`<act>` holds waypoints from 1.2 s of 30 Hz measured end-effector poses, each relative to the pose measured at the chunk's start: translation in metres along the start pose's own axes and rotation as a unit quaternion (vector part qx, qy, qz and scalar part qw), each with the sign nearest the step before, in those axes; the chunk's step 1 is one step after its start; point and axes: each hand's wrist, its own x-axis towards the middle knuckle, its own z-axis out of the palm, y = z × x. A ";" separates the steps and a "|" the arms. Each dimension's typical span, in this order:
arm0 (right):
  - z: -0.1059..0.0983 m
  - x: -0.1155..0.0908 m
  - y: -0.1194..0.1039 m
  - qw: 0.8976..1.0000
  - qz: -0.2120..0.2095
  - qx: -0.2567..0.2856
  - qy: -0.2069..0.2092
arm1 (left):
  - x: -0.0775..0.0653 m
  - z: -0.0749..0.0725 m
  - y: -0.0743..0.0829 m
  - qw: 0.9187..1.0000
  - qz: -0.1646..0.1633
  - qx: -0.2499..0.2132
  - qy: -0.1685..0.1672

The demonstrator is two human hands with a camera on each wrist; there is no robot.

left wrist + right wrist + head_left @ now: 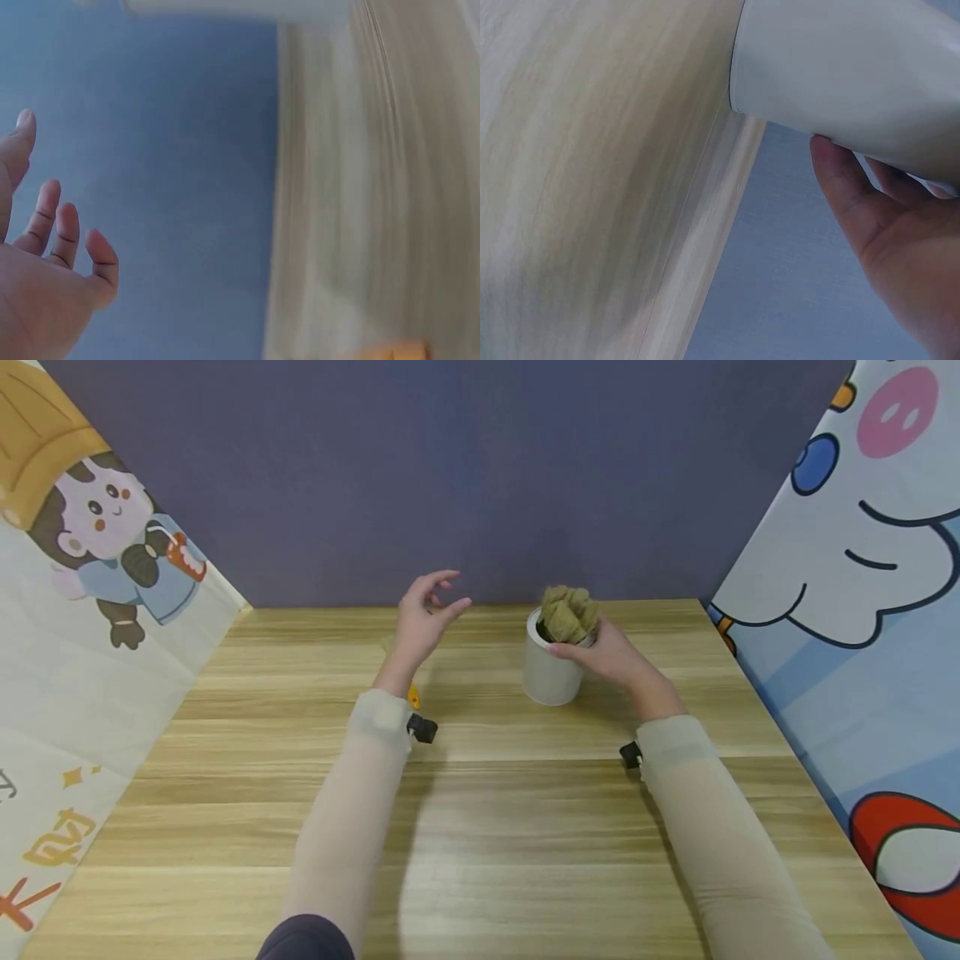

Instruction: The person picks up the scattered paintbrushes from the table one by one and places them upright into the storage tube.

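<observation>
A white cylindrical pot (551,672) stands near the table's back edge, with a tan, crumpled, leafy-looking clump (567,614) bulging above its rim. My right hand (618,652) grips the pot from the right, thumb at the front near the rim. In the right wrist view, fingers of that right hand (907,240) lie against the side of the pot (847,67). To the left, my left hand (423,618) hovers over the table holding nothing, its fingers loosely bent and spread; the left wrist view shows the hand (56,277) without an object.
Mostly hidden under my left wrist, a small yellow-orange object (414,696) lies on the wooden table (510,835). A dark blue-grey panel (465,485) rises behind the table. Cartoon-printed sheets stand along the left (97,693) and right (832,693) sides.
</observation>
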 end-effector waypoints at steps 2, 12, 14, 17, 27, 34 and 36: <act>0.000 0.000 0.000 1.000 0.002 -0.001 0.001 | -0.003 -0.015 -0.014 0.999 -0.029 -0.002 0.023; -0.002 -0.002 0.000 1.000 0.018 0.013 -0.013 | -0.017 -0.052 -0.076 0.981 -0.153 0.014 0.116; -0.002 -0.001 0.001 1.000 0.017 0.011 -0.013 | -0.021 -0.053 -0.083 0.978 -0.180 0.023 0.106; -0.001 -0.001 0.002 1.000 0.013 0.005 -0.012 | -0.027 -0.053 -0.093 0.973 -0.214 0.038 0.075; -0.001 -0.001 0.001 1.000 0.012 0.003 -0.007 | -0.035 -0.051 -0.107 0.959 -0.262 0.106 0.014; -0.001 0.000 -0.001 1.000 0.012 -0.005 -0.011 | -0.034 -0.051 -0.106 0.955 -0.280 0.098 0.008; -0.001 0.001 -0.001 1.000 0.014 -0.008 -0.010 | -0.034 -0.052 -0.106 0.956 -0.280 0.089 0.006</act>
